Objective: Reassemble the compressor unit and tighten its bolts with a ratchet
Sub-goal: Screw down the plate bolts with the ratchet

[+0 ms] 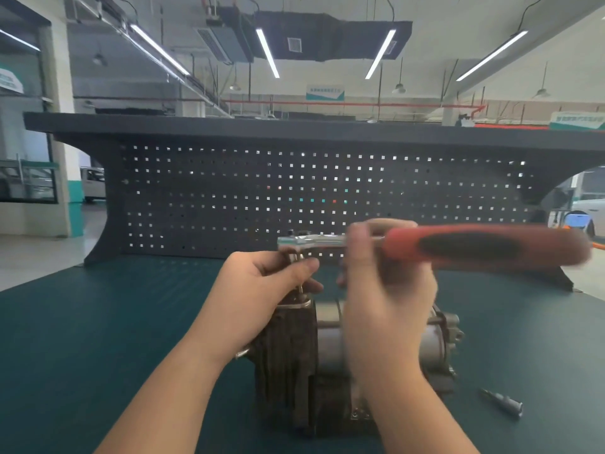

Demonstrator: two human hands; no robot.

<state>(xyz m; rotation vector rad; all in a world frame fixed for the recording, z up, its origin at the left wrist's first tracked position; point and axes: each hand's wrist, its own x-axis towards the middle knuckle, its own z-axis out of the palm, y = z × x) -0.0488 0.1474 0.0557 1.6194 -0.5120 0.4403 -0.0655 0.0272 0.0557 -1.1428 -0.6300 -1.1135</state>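
The compressor unit, dark finned housing at left and silver body at right, lies on the green mat in front of me. A ratchet with a red and black handle is held level above it, its chrome head over the unit's far left end. My right hand grips the ratchet shaft near the handle and is blurred. My left hand pinches the socket extension under the ratchet head, which stands upright on the housing top. The bolt under it is hidden.
A loose metal socket lies on the mat right of the compressor. A dark pegboard back panel rises behind the bench, with a shelf on top. A workshop hall with parked cars lies beyond.
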